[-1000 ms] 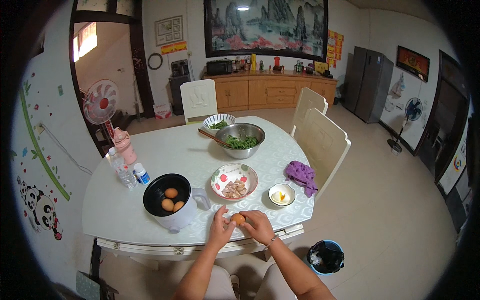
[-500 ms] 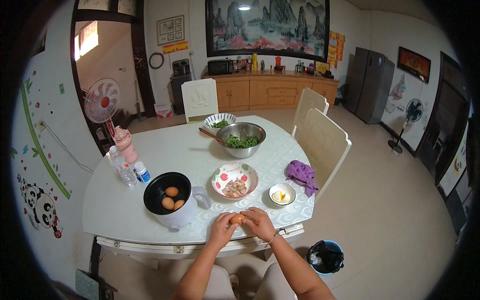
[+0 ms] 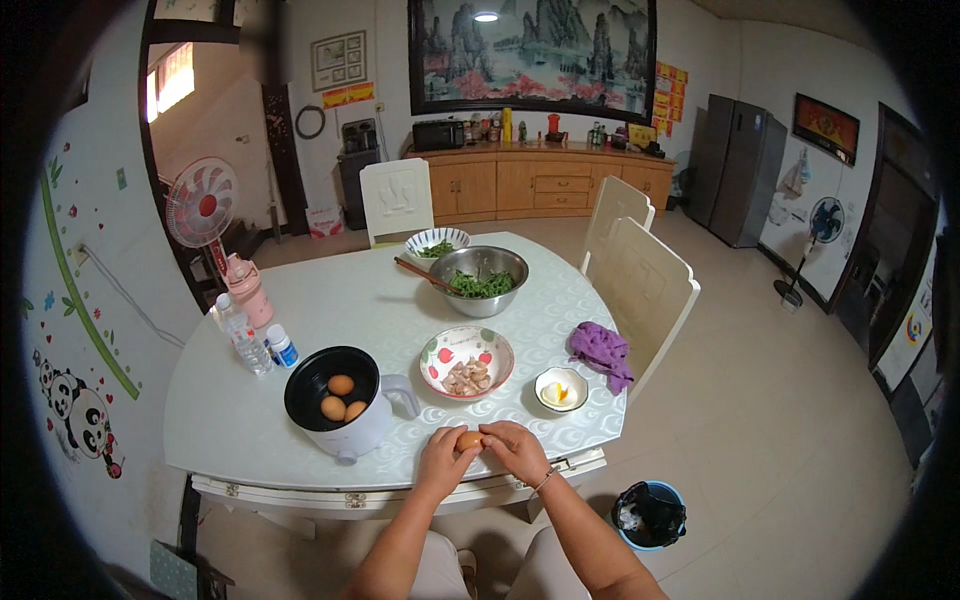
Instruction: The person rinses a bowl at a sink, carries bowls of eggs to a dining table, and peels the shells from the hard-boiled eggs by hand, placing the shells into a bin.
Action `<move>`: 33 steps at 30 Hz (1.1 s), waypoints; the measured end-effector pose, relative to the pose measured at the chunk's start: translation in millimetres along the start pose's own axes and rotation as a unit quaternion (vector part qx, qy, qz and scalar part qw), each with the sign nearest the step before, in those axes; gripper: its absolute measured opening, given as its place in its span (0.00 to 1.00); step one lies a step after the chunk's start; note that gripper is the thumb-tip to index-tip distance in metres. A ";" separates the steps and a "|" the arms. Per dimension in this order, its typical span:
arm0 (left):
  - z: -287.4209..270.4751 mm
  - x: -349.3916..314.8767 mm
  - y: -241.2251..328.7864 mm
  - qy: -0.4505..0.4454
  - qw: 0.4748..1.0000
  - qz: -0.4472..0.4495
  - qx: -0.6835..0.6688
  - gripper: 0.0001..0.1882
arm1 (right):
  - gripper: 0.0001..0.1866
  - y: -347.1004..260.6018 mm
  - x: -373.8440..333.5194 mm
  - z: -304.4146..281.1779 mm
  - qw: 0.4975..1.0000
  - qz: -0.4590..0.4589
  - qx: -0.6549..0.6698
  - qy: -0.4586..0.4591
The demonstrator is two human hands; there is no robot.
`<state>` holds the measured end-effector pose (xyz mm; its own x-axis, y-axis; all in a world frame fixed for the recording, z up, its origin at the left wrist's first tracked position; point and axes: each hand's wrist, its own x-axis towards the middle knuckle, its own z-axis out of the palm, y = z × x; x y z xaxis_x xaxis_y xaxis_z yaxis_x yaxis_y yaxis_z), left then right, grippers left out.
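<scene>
At the table's near edge, my left hand (image 3: pixel 445 463) and my right hand (image 3: pixel 516 450) hold one brown egg (image 3: pixel 470 440) between their fingertips. Just beyond it stands a white bowl with red fruit patterns (image 3: pixel 433 378), with broken pale brown pieces (image 3: pixel 467 377) like eggshell inside. To its right, a small dark-rimmed bowl (image 3: pixel 545 402) contains something white with a yellow-orange part, like peeled egg (image 3: pixel 560 392). Three brown eggs (image 3: pixel 340 385) lie in a white electric pot (image 3: pixel 350 436) with a black inside, left of my hands.
Farther back are a steel bowl (image 3: pixel 507 300) of chopped greens with a brown-handled utensil and a striped bowl (image 3: pixel 462 240). A plastic bottle (image 3: pixel 243 338), pink flask (image 3: pixel 250 291) and pill bottle (image 3: pixel 282 346) stand left. A purple cloth (image 3: pixel 601 352) lies right; a lined bin (image 3: pixel 650 515) stands below.
The whole view has shifted slightly. Both hands stay at the table edge around the egg, with only a small change in the right fingers' position.
</scene>
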<state>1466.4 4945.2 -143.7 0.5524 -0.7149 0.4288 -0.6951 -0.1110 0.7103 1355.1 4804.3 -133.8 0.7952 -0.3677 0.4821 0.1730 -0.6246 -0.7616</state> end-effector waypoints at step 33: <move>3.6 -2.4 0.5 0.059 0.988 0.032 -0.142 0.23 | 0.18 -0.1 -5.5 3.1 0.965 0.163 0.205 -0.018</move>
<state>1463.1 4944.5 -146.4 0.5737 -0.6266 0.5275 -0.5815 0.1419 0.8011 1352.5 4808.5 -137.7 0.8645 -0.4701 0.1780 0.1199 -0.1511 -0.9812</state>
